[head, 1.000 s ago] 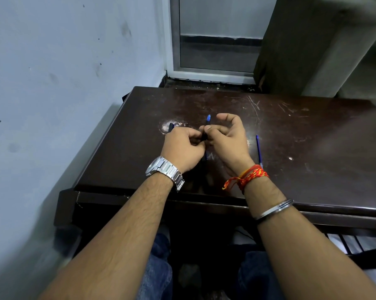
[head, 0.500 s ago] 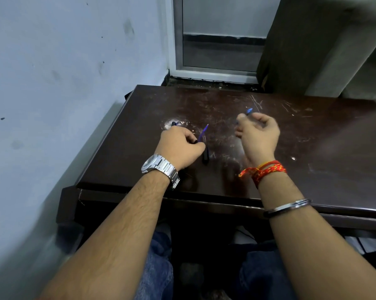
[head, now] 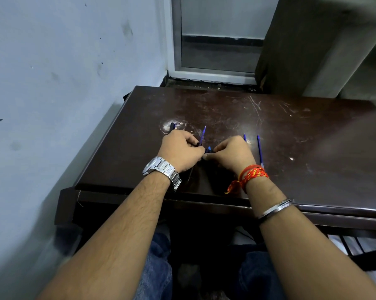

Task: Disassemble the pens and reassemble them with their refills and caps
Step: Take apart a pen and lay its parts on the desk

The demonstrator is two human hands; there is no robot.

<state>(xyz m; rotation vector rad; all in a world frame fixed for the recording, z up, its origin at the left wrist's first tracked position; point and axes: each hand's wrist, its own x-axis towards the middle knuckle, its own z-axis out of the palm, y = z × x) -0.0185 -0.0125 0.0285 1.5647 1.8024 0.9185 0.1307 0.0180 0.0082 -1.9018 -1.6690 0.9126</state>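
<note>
My left hand (head: 180, 150) is closed on a pen part whose thin blue end (head: 203, 135) points up and away. A dark pen end (head: 172, 126) pokes out behind its knuckles. My right hand (head: 232, 154) sits close beside it, fingertips pinched on a dark pen piece with a bright blue end (head: 209, 149) low over the table. A blue refill (head: 260, 151) lies to the right of my right hand. A second blue tip (head: 244, 137) shows just behind that hand, the rest of it hidden.
The dark scratched wooden table (head: 290, 131) has its front edge under my wrists and a pale worn patch (head: 168, 126) near the left hand. A grey wall stands at the left, a window frame (head: 217, 70) beyond the table, and a curtain (head: 301, 50) at the back right.
My right hand, raised to the right with a blue piece half a second ago, has come back down beside the left hand. A second blue piece now lies by the refill.
</note>
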